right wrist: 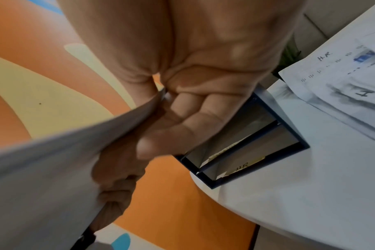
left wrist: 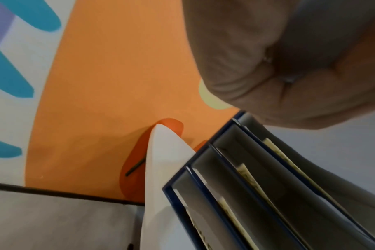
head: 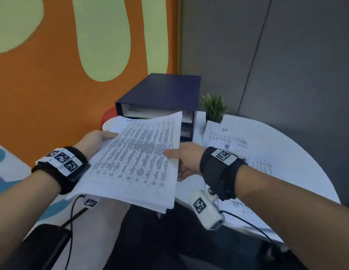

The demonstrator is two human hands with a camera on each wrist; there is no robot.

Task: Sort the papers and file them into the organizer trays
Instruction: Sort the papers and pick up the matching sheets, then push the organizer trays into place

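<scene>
I hold a stack of printed papers [head: 134, 158] with table grids in both hands, above the table's near edge. My left hand [head: 95, 142] grips its left edge, thumb on top. My right hand [head: 184, 158] pinches its right edge, thumb on top and fingers beneath [right wrist: 173, 132]. The stack's far end points at the dark blue organizer [head: 162, 90], whose trays [left wrist: 257, 177] carry yellowish labels and some sheets. The right wrist view shows the lower trays [right wrist: 246, 147], one labelled HR. Loose papers [head: 226, 139], the top one marked "HR", lie on the table to the right.
The white round table [head: 296, 145] stands against an orange and green wall [head: 52, 84] and grey panels. A small potted plant [head: 213, 108] sits right of the organizer. A black chair [head: 43, 246] is at the lower left. More printed sheets [head: 261, 164] lie under my right forearm.
</scene>
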